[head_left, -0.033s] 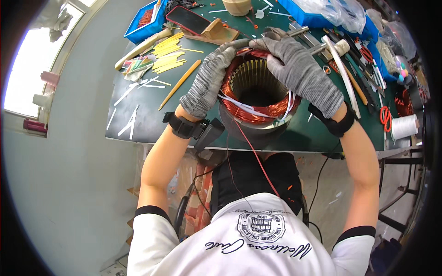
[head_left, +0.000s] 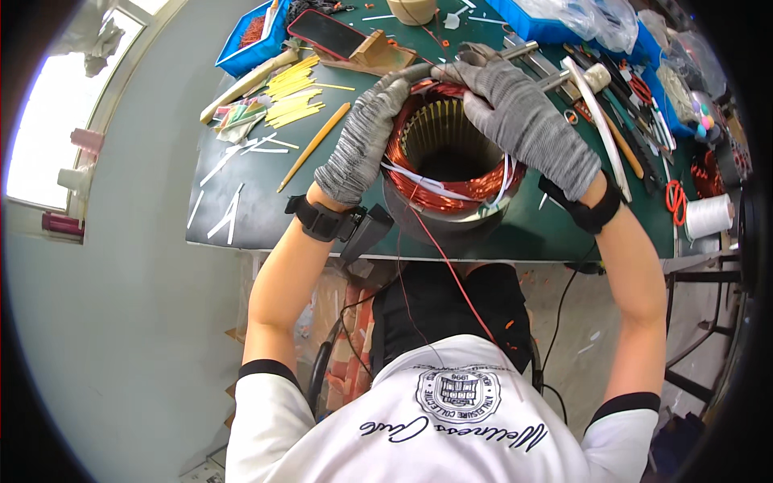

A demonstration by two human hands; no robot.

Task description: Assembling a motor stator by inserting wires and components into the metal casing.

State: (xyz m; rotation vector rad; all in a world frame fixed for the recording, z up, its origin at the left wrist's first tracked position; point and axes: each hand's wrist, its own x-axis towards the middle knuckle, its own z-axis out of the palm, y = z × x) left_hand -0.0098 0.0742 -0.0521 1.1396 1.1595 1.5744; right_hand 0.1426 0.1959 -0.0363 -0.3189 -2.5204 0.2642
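Note:
A motor stator (head_left: 475, 191) with copper windings bulging over its top rim stands on the green table in front of me. White ties bind its near side, and a red lead and a thin dark wire run from it toward my lap. My left hand (head_left: 364, 137), in a grey knit glove, curls around the far-left part of the winding. From the right, my gloved right hand (head_left: 531, 121) closes over the far-right part. Their fingertips come almost together at the far rim. Parts of the fingers are hidden there, beside fine wires.
Left lie yellow strips (head_left: 294, 97), a pointed wooden stick (head_left: 314, 147) and white strips. Behind are a phone (head_left: 326, 34), a wooden block (head_left: 374, 50) and blue bins (head_left: 248, 40). Right are a mallet (head_left: 592, 78), a white rod (head_left: 597, 129), red-handled scissors (head_left: 675, 201) and a thread spool (head_left: 708, 219).
Both hands keep their place at the far rim of the winding. The view has shifted very slightly; nothing has been picked up or let go.

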